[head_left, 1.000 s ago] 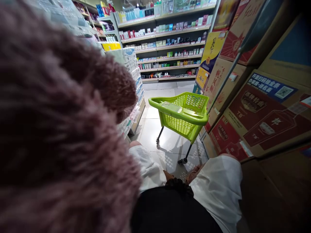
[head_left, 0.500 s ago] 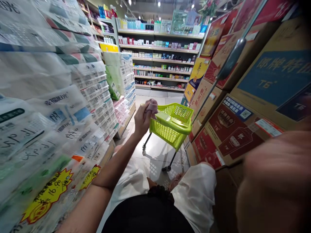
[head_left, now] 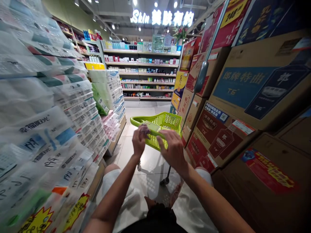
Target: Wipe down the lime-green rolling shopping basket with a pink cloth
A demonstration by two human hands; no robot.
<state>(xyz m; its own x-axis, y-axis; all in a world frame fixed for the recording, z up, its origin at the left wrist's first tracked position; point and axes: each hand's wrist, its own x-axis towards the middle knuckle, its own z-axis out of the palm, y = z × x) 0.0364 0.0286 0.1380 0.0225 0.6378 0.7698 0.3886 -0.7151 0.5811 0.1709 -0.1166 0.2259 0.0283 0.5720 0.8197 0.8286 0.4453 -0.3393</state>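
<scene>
A lime-green plastic shopping cart stands ahead of me, its basket of open lattice on dark legs. My left hand is closed round a crumpled pinkish-grey cloth at the cart's near rim. Beside it, my right hand reaches over the near right side of the basket with its fingers stretched out and nothing in them. Whether those fingers touch the rim I cannot tell. A pale flat panel shows at the cart's handle end, partly behind my hands.
Wrapped tissue packs are piled along the left. Stacked cartons line the right, with a metal pole in front. Shelves of small boxed goods cross the aisle's far end. Tiled floor runs between.
My right hand has come from the near right edge to the cart. My left hand, still holding the cloth, is lower. The view has tilted up, showing a lit sign.
</scene>
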